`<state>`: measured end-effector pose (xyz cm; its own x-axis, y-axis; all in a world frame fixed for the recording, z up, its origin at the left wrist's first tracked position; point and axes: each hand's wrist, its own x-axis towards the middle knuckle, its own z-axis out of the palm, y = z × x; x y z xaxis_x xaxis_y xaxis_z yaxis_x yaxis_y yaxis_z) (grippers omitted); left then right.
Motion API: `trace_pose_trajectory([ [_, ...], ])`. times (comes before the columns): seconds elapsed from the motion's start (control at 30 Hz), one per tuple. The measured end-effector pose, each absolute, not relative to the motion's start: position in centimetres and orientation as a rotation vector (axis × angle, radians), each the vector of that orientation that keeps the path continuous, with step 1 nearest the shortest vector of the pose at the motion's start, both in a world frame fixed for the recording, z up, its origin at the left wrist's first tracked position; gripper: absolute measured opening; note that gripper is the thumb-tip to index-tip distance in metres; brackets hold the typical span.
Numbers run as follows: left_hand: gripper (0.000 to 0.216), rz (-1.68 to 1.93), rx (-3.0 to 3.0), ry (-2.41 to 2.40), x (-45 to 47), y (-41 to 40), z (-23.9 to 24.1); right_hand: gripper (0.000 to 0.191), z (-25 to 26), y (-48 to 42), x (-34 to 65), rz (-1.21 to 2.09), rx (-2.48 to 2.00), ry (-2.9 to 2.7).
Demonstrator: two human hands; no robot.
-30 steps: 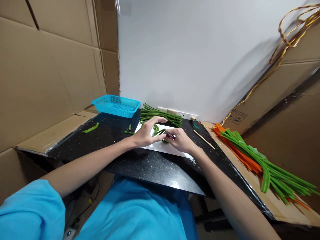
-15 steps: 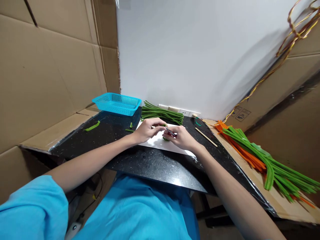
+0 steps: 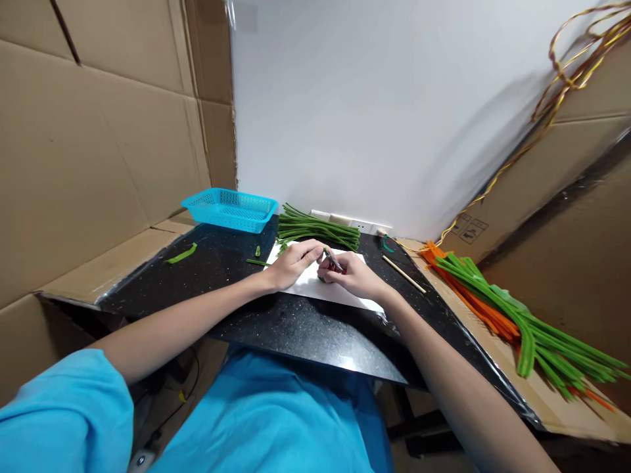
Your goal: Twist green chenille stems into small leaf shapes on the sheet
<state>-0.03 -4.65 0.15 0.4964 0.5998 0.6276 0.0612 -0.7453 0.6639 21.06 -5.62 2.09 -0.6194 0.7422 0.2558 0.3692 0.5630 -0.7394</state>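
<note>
Over a white sheet of paper (image 3: 308, 286) on the black tabletop, my two hands work close together. My left hand (image 3: 294, 264) is closed in a pinch around a small green fuzzy piece (image 3: 326, 250), which looks like chenille stem; most of it is hidden by the fingers. In my right hand (image 3: 352, 274) is a small pair of scissors (image 3: 335, 260) with red showing at the handles, its blades beside the green piece. A frilly green bit (image 3: 282, 246) shows just behind my left hand. Something dark green is partly hidden under my right fingers.
A bundle of dark green fuzzy stems (image 3: 320, 230) lies at the back. A blue plastic basket (image 3: 229, 213) stands back left, near a green strip (image 3: 181, 254). To the right are a wooden stick (image 3: 404, 274), green strips (image 3: 497, 295) and orange strips (image 3: 478, 302).
The scissors have turned more upright, with their blades now near the left fingertips. My left fingers have closed further over the green piece. The camera view has shifted slightly.
</note>
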Motion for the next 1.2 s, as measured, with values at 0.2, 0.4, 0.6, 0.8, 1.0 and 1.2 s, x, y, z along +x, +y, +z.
trace_pose_trajectory([
  [0.2,0.048,1.314,2.206,0.585,0.06,-5.04,0.17,0.018,1.39,-5.24,21.08,0.861,-0.902,-2.267],
  [0.4,0.046,1.400,2.328,0.598,0.10,-4.99,0.11,0.019,1.45,-5.29,21.05,0.884,-0.879,-2.256],
  [0.6,0.049,1.395,2.364,0.601,0.19,-4.56,-0.08,0.020,1.65,-5.33,21.08,0.895,-0.878,-2.275],
  [0.8,0.047,1.362,2.373,0.602,0.13,-4.56,-0.18,0.025,1.94,-5.56,20.97,0.918,-0.880,-2.257],
  [1.0,0.042,1.385,2.372,0.631,0.24,-4.72,-0.23,0.038,2.13,-5.61,21.02,0.982,-0.841,-2.234],
  [1.2,0.044,1.447,2.496,0.623,-0.09,-4.79,-0.14,0.043,2.22,-5.63,21.29,1.069,-0.843,-2.226],
])
